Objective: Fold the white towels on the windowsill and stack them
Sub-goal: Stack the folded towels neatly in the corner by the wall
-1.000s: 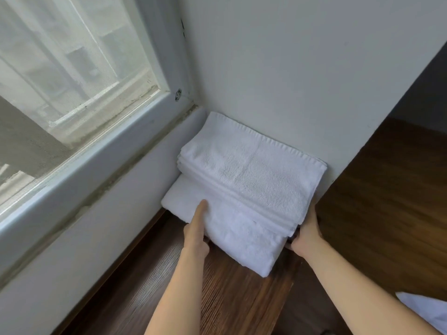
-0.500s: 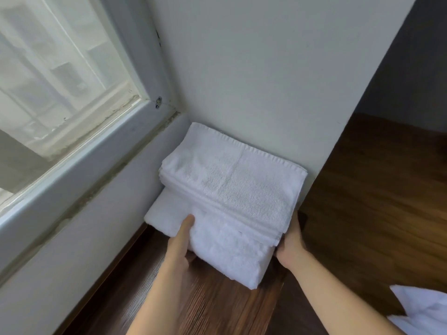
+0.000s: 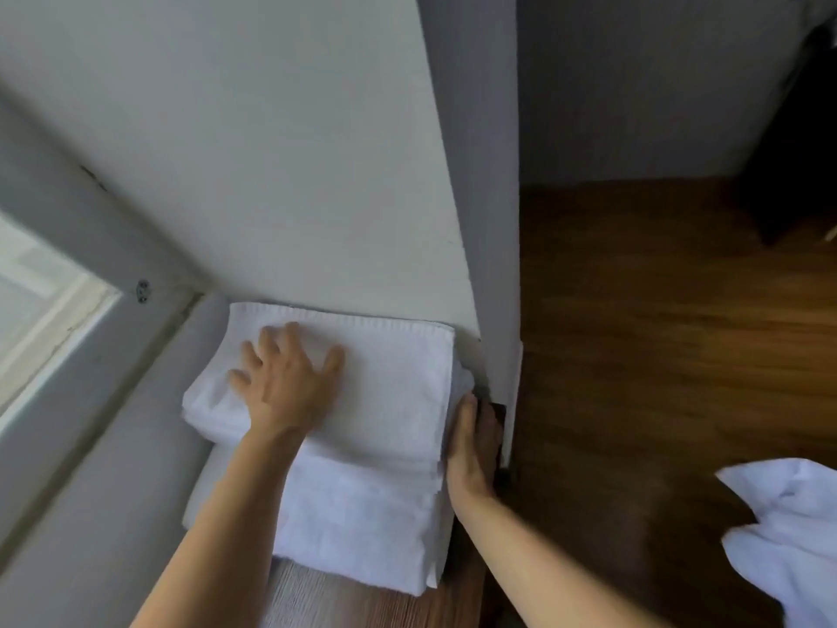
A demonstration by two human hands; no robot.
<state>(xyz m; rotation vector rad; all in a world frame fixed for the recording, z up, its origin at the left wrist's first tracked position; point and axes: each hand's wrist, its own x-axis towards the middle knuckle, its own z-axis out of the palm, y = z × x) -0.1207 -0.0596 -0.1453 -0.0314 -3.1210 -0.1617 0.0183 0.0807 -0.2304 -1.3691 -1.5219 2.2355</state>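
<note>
Where the wooden sill (image 3: 344,602) shows at the bottom of the view, two bare forearms reach forward onto a stack of folded white towels that sits on it. Off to the right and near the lower edge, an unfolded white cloth (image 3: 788,532) lies crumpled (only partly in view), well apart from the stack. The lower towel (image 3: 358,528) is the nearer, larger one, its front edge overhanging toward the viewer. On top of it, set farther back, lies the upper towel (image 3: 394,387), its far hemmed edge touching the white wall (image 3: 271,151). The right hand (image 3: 473,451) lies flat along the right side of the stack, fingers straight and pressed against the towel edges, gripping nothing. The left hand (image 3: 287,378) rests palm down on the upper towel with fingers spread and straight, pressing rather than grasping. Beyond the stack, the wall meets a grey window frame (image 3: 90,247) at the left corner, and a dark wooden floor (image 3: 656,333) stretches away on the right
</note>
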